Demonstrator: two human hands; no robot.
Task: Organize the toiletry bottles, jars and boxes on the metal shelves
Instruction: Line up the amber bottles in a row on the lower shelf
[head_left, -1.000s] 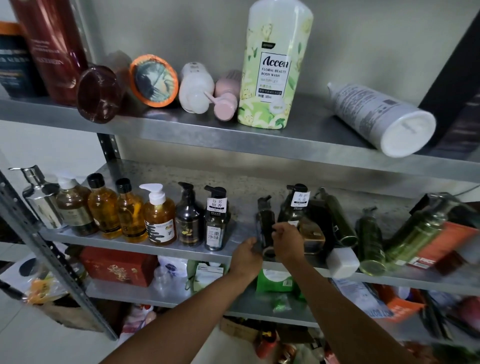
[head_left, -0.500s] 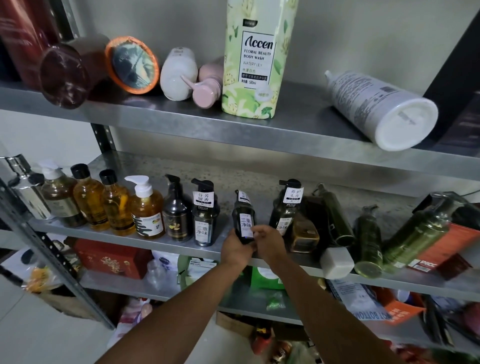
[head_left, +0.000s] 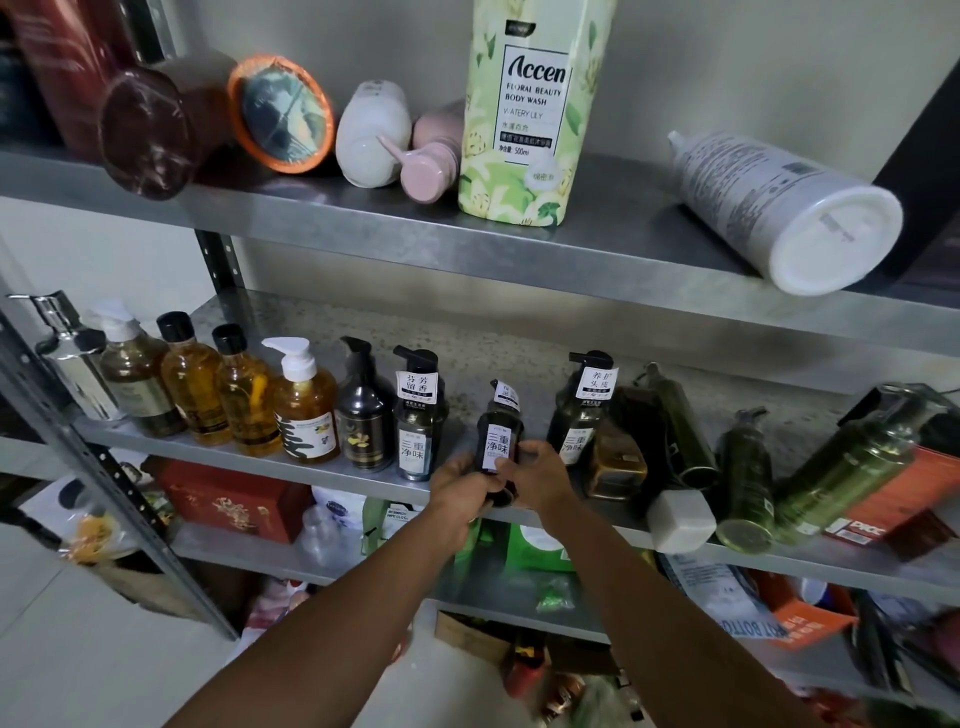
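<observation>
The top shelf (head_left: 623, 244) carries a green bottle (head_left: 524, 114) (upright) and a white bottle (head_left: 769, 202) on its side. Amber bottles (head_left: 192, 384) line the middle shelf (head_left: 218, 457).

The middle shelf (head_left: 519, 348) has one opening along its front edge, between the dark labelled pump bottle (head_left: 418, 431) and its taller labelled neighbour (head_left: 582, 415). The left hand (head_left: 462, 488) and right hand (head_left: 545, 473) fill it, gripping the small dark bottle (head_left: 498, 441). To the left, upright bottles stand shoulder to shoulder as far as the chrome dispenser (head_left: 67, 364). To the right, a brown bottle (head_left: 618, 462), a white cube (head_left: 680, 519) and leaning green bottles (head_left: 841, 467) crowd the edge. Behind the row the shelf lies bare. The top shelf (head_left: 623, 234) is bare between the Accen bottle (head_left: 524, 130) and the toppled white bottle (head_left: 779, 208).
</observation>
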